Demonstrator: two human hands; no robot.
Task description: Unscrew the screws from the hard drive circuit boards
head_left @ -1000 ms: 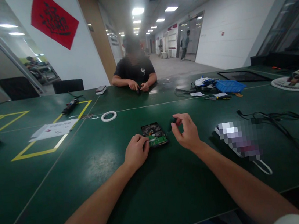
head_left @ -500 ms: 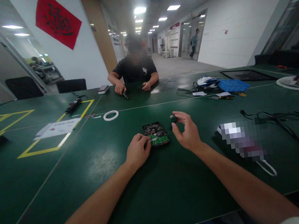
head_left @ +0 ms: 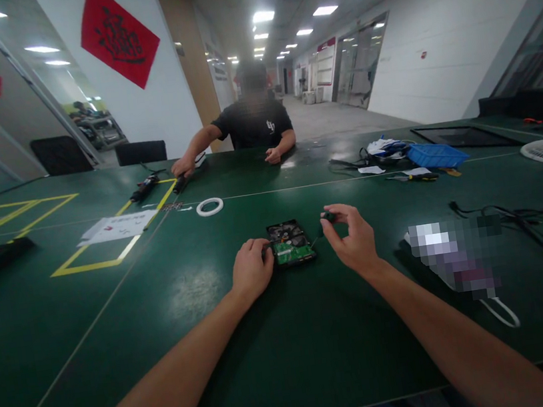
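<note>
A hard drive (head_left: 290, 242) with its green circuit board facing up lies on the green table (head_left: 192, 322) in front of me. My left hand (head_left: 253, 269) rests on the drive's left edge, fingers curled against it. My right hand (head_left: 355, 240) pinches the dark handle of a small screwdriver (head_left: 324, 221), whose thin shaft slants down to the drive's right side.
A person sits across the table, one hand (head_left: 182, 167) reaching toward a dark tool (head_left: 144, 188). A white tape ring (head_left: 210, 206), papers (head_left: 116, 227) in a yellow-taped square, a blue tray (head_left: 435, 155), cables (head_left: 521, 219) and a blurred object (head_left: 453, 257) lie around.
My hands barely moved; the right fingers shifted on the screwdriver handle. The person opposite stretched an arm out to my left along the table. The view drifted slightly left.
</note>
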